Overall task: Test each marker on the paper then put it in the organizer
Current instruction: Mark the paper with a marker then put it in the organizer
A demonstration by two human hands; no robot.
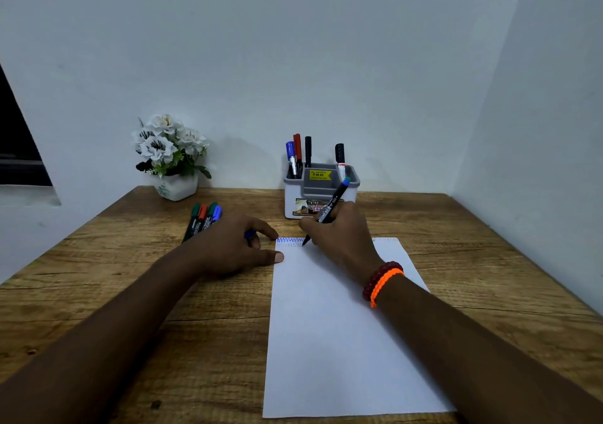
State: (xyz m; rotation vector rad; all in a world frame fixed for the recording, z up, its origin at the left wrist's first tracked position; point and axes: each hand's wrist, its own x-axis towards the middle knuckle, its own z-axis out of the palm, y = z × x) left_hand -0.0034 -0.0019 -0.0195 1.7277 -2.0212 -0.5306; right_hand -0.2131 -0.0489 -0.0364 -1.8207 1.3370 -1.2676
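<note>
The person is showing 2 bare forearms, with no sleeves reaching into view on either side. The left hand (228,244) is wearing nothing: no ring, watch or band is showing on it or on its wrist. The right hand (339,237) is bare too, but its wrist is carrying 2 bracelets touching side by side: a dark red beaded bracelet (375,277) lying nearer the hand, and a bright orange braided cord bracelet (385,285) sitting just behind it.
</note>
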